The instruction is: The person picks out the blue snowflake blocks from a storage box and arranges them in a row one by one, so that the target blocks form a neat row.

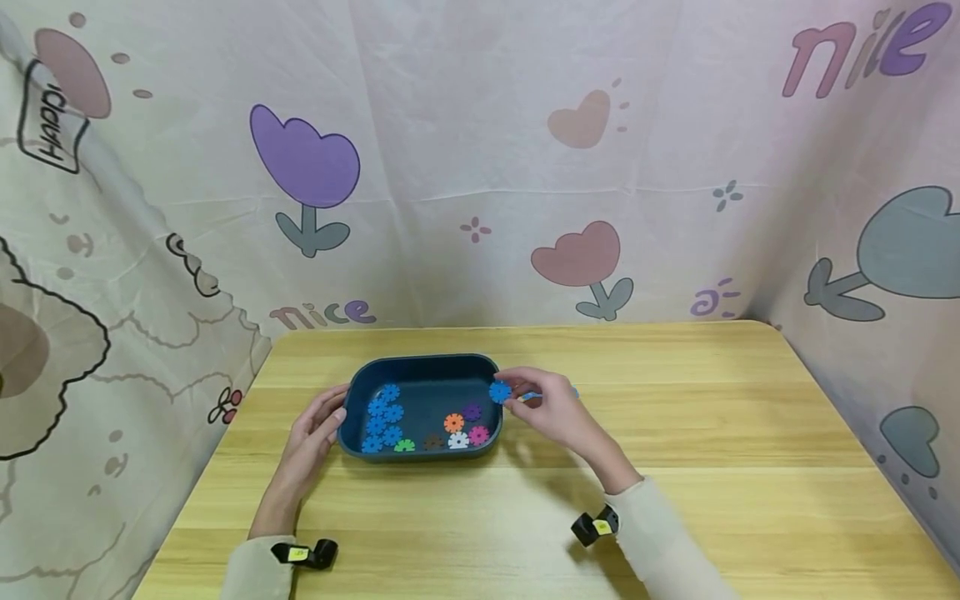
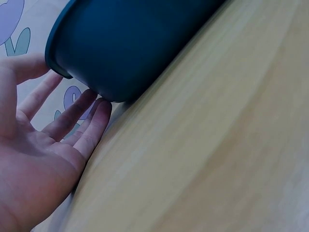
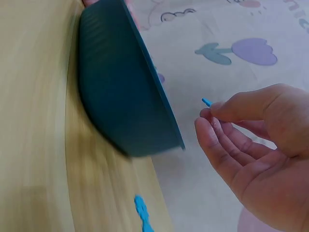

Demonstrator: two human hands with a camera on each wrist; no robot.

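A dark teal tray (image 1: pixel 420 456) stands on the table, with several blue flower-shaped pieces (image 1: pixel 392 412) at its left and green, brown, orange, white, pink and purple ones toward the front and right. My left hand (image 1: pixel 306 442) rests against the tray's left end, thumb at the rim; in the left wrist view its fingertips touch the tray wall (image 2: pixel 120 48). Between thumb and fingertips my right hand (image 1: pixel 551 408) pinches a blue piece (image 1: pixel 500 392) at the tray's right rim. The right wrist view shows that piece (image 3: pixel 206 102) edge-on, apart from the tray (image 3: pixel 125 87).
More blue pieces (image 3: pixel 142 212) lie on the table right of the tray, partly hidden by my right hand in the head view. The wooden table (image 1: pixel 675 400) extends to both sides. A printed cloth (image 1: pixel 450 167) hangs behind it.
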